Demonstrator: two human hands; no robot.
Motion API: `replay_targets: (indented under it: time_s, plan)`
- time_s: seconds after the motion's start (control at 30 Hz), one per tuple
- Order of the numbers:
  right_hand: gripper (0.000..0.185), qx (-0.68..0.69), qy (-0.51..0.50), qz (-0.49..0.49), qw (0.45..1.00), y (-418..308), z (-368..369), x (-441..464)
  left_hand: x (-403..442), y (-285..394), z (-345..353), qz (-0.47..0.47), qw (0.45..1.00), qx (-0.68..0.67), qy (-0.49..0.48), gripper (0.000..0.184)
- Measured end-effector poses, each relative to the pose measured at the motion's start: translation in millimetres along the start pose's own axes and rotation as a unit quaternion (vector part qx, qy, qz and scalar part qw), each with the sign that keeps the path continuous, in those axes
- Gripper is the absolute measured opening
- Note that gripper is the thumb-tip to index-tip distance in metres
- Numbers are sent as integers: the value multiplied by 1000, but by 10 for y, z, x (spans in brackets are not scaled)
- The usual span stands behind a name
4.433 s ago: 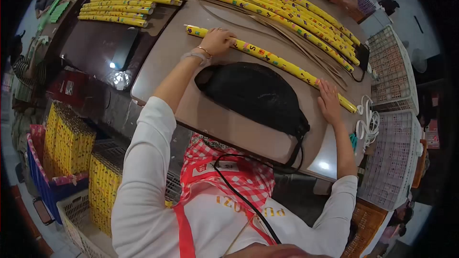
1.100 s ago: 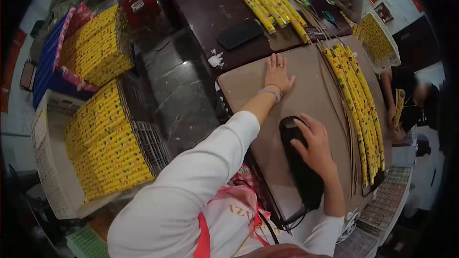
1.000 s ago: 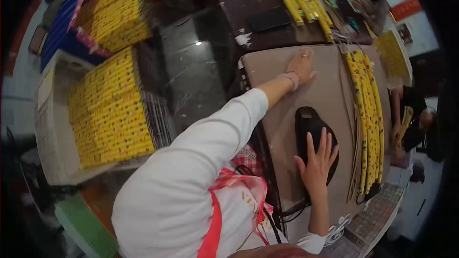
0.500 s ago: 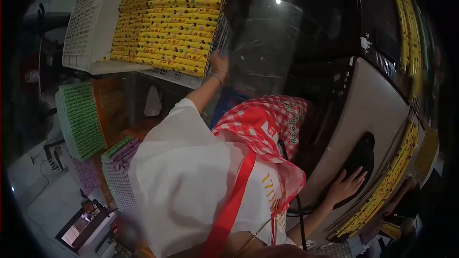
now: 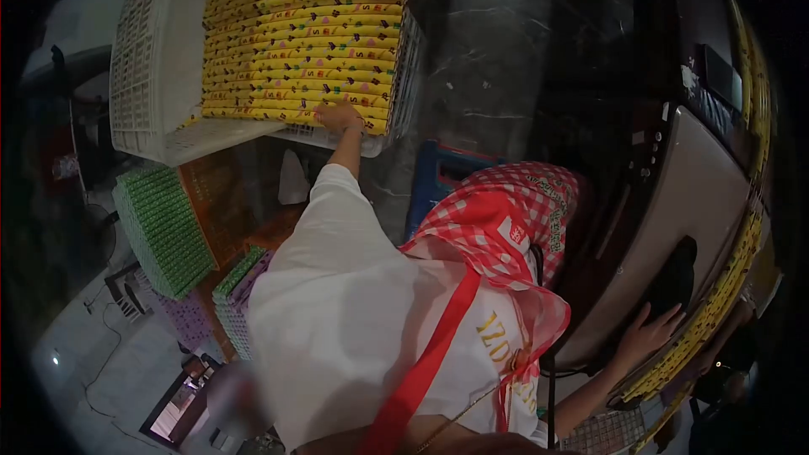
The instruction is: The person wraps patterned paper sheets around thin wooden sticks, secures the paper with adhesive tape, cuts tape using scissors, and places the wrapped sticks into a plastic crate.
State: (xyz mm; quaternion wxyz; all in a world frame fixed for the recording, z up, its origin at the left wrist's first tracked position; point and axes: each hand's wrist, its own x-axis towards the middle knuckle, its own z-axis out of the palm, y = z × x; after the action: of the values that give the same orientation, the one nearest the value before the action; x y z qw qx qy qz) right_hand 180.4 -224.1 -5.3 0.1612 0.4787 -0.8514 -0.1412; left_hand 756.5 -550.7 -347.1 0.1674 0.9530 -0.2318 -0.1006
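At the white plastic basket, the left hand, grip hidden, touches yellow printed tubes, likely light, stiff, best held midway, the open right hand on a black bag.

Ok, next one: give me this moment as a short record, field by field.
left hand: at the nearest of the stacked yellow rolls; grip unclear
right hand: open, fingers spread over the black bag
container: white crate holding the yellow rolls
table: black bag, longer yellow rolls at picture right
lower left: green-patterned stack
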Motion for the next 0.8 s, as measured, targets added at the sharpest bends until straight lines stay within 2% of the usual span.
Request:
replay_targets:
  time_s: [0.03,0.07,0.13,0.2,0.27,0.3,0.37,0.4,0.47,0.5,0.57,0.6,0.67,0.73,0.8]
  plan:
    - [58,-50,13,-2,999,11,8,-12,-28,224,-73,136,990,49,0,49]
    - [58,-50,10,8,999,3,-1,-11,0,575,-130,207,972,96,-63,51]
    - [58,-29,44,-18,998,-25,-51,3,89,1144,-79,378,917,77,-101,52]
    - [57,-24,36,-1,999,-84,-145,-27,302,1669,192,454,867,177,-108,53]
    - [57,-19,30,24,999,-103,-209,-112,346,2130,144,531,799,269,-82,55]
    - [57,-32,29,26,999,-82,-219,-171,202,2428,-123,463,824,246,-212,61]
    - [57,-97,-1,59,994,65,-133,-393,418,2555,190,529,743,390,-126,60]
    - [57,-100,-8,73,992,99,-128,-492,420,2714,149,472,754,411,-199,63]
    - [57,-88,12,86,992,116,-152,-602,323,2809,40,504,674,518,-157,63]
    - [57,-88,9,96,991,94,-192,-621,375,2773,75,532,674,495,-133,61]
    - [57,-133,80,27,988,59,-288,-644,451,2698,75,602,588,533,-81,52]
    - [57,-133,74,35,988,71,-311,-693,386,2636,37,579,590,557,-79,46]
    - [57,-211,20,72,975,101,-336,-770,366,2541,-61,595,587,540,-94,39]
    - [58,-169,43,71,982,77,-385,-719,473,2398,11,604,589,524,-115,32]
    - [58,-126,70,63,988,186,-318,-697,757,2180,105,751,559,350,44,25]
